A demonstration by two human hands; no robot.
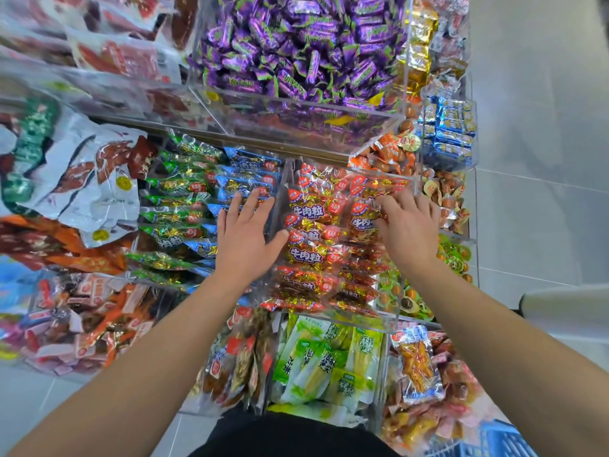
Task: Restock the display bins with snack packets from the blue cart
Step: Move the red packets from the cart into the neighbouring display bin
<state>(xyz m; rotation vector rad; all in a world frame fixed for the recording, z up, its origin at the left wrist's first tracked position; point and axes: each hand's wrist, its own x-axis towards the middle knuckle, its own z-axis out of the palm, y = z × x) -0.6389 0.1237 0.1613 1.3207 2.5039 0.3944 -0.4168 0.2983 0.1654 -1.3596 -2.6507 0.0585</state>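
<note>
A clear acrylic bin (pixel 392 319) in the middle row holds several red beef-cube packets (pixel 309 232). My left hand (pixel 245 232) lies flat with straight fingers on the divider between that bin and the bin of blue packets (pixel 247 179) and green packets (pixel 171 202). My right hand (pixel 408 225) rests on the right side of the red packets, its fingers curled down onto one of them. A corner of the blue cart (pixel 501 440) shows at the bottom right.
Above is a large clear bin of purple candies (pixel 296 44). Orange and brown egg packs (pixel 392 153) and blue packs (pixel 451 127) fill bins at the right. Green bamboo-shoot packs (pixel 326 361) lie below. Grey tiled floor (pixel 540 159) runs along the right side.
</note>
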